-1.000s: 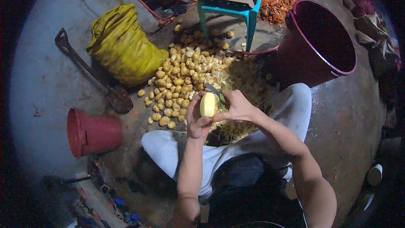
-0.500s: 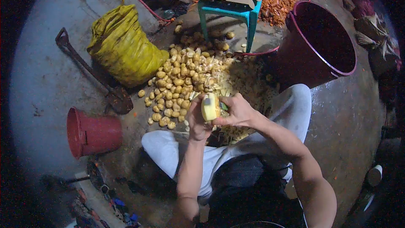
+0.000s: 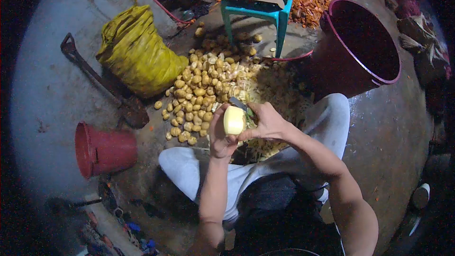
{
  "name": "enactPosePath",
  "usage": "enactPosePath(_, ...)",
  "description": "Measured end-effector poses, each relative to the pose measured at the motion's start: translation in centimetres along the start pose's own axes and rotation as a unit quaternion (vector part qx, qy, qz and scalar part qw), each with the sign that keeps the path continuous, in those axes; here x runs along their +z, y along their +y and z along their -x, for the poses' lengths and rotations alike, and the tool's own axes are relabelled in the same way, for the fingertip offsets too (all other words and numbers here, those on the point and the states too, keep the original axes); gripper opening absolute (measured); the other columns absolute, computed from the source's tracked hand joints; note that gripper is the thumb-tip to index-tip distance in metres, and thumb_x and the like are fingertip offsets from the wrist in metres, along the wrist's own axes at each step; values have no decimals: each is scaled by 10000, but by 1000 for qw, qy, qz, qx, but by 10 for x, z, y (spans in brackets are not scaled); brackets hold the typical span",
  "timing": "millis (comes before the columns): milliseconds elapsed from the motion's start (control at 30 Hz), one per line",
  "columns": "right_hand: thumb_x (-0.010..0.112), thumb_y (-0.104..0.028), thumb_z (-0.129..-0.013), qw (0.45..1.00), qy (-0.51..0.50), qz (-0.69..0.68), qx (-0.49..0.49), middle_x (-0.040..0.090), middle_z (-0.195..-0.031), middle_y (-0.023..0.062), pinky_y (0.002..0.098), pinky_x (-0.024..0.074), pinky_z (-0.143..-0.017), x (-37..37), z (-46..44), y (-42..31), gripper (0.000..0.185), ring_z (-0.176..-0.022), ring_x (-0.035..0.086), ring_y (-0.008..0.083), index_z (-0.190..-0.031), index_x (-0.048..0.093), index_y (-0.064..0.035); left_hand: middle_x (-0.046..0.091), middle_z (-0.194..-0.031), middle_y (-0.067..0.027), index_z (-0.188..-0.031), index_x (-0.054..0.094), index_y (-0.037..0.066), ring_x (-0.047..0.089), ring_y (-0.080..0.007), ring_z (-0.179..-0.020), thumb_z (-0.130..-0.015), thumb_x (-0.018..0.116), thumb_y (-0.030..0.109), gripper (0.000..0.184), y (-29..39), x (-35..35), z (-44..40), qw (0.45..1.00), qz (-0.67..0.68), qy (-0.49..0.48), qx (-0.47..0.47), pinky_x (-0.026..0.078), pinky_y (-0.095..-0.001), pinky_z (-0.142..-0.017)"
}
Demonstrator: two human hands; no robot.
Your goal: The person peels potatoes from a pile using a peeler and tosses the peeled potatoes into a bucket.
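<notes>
In my left hand (image 3: 220,138) is a potato (image 3: 234,122), its pale yellow peeled surface facing me. My right hand (image 3: 270,122) is closed around a small knife (image 3: 238,104) with a grey blade and what looks like a green handle, mostly hidden by the fingers. The blade sticks out just beyond the potato's far end, and my right thumb is at the near side of the potato. Beyond both hands lies a pile of potatoes (image 3: 199,92) on the floor, with peelings (image 3: 270,90) heaped to its right.
A red bucket (image 3: 111,149) stands at left, near a shovel (image 3: 95,76) and a full yellow sack (image 3: 140,52). The large dark red tub (image 3: 350,52) is at right. Behind the pile, a teal chair (image 3: 279,16) bears cardboard and dark devices; carrot pieces (image 3: 310,0) lie beyond.
The knife blade has moved from across the potato to beyond its far end. The potato has turned slightly in my left hand and shows more of its bare face.
</notes>
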State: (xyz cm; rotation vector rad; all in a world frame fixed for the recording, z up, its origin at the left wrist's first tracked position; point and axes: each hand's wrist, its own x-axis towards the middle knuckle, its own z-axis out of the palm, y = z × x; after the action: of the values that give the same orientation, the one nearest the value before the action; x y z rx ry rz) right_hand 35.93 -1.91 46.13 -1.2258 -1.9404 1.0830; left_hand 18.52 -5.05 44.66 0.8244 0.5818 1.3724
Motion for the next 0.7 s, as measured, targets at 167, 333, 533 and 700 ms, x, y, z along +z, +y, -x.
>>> enactPosePath(167,782,-697,-500,1000,0,8,-24,532,-585,210,412,439,-537,3,-1,2,835,-530,551,306,-765,577,67,514,-1278,-95,-1345,388,-18,510,-260,-1186,-572,873,269,956,-1,-10,2,999,-11,-38,-23,431,-392,-1023)
enactPosePath(333,747,-720,-539,998,20,28,-55,520,-558,199,411,439,-526,3,2,-2,810,-509,538,317,-725,570,49,526,-1222,-95,-1314,403,6,519,-239,-1148,-576,865,206,894,2,-1,2,1000,8,-22,-11,435,-356,-992)
enactPosePath(533,658,-630,-734,996,2,78,-36,505,-509,183,431,438,-483,8,8,-11,645,-465,537,370,-704,575,9,514,-1268,-91,-1323,409,43,490,-259,-1201,-550,867,189,910,-5,-4,1,999,-3,20,38,404,-384,-1040)
enactPosePath(700,654,-657,-723,987,28,154,-29,514,-515,189,433,455,-498,9,7,-16,679,-479,558,367,-753,575,17,531,-1180,-78,-1279,406,39,535,-214,-1092,-592,835,119,814,-1,4,-1,998,27,39,37,445,-330,-954)
